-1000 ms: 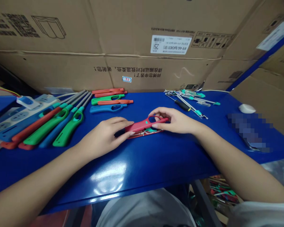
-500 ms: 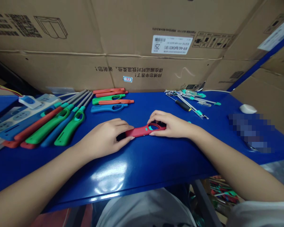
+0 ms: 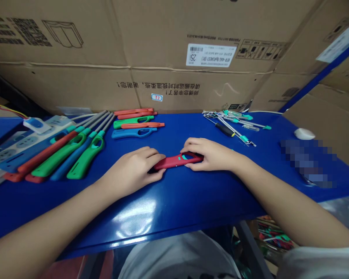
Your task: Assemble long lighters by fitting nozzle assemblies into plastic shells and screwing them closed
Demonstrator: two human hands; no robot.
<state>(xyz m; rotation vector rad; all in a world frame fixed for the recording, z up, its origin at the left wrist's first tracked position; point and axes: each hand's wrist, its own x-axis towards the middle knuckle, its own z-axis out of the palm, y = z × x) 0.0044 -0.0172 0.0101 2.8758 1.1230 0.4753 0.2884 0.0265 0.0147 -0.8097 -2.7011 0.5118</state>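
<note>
Fingers [image 3: 160, 175] of the left hand [image 3: 130, 168] pinched shut on the left end of a red lighter handle [image 3: 173, 161], thumb on the near side. Right hand [image 3: 213, 155]: thumb and fingertips curled close round its looped end, a turquoise trigger showing in the loop. Handle lies crosswise between the hands, at mid-counter [image 3: 192, 205]; whether it touches the surface, cannot tell.

Layout, left to right: white power strip [image 3: 25, 142], plug on top; long-nosed lighters [image 3: 83, 164] in blue, orange-red and green, side by side, grey tubes pointing away, some overlapping the strip. Next, a small group of tubeless handle pieces [image 3: 128, 133], orange, green and blue, near the cardboard [image 3: 163, 50] backing. Right of centre, metal tubes with turquoise parts [image 3: 244, 138], a black-handled screwdriver [image 3: 223, 130] beside them. Far right, a white object [image 3: 304, 134], identity unclear.
</note>
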